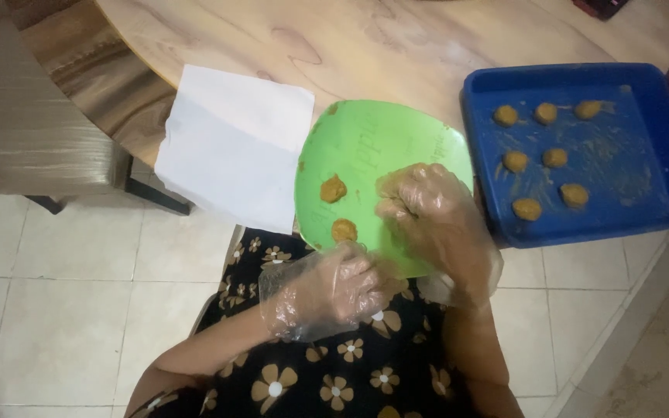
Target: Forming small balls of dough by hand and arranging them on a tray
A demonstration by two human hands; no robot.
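From the head camera we look down on our two hands, both in thin clear plastic gloves, working over a green plate (396,143) that juts off the near edge of the wooden bench (365,46) and over our lap. Our left hand (334,290) is curled around the plate's near rim, its fingers closed on the edge and steadying it. Our right hand (427,213) rests on the right half of the plate with its fingers bunched together into a loose fist; we cannot tell whether any dough sits inside it. Two small brown dough balls lie on the plate's left part: one dough ball (333,188) farther from us, the other dough ball (343,230) just beside our left hand's fingers. To the right of the plate, touching or almost touching it, stands a blue tray (660,155) smeared with residue and carrying eight more brown balls in loose rows. On the left a white sheet of paper (234,143) hangs over the bench's edge. Below lie pale floor tiles (63,310) and our black dress with tan flowers (365,371).
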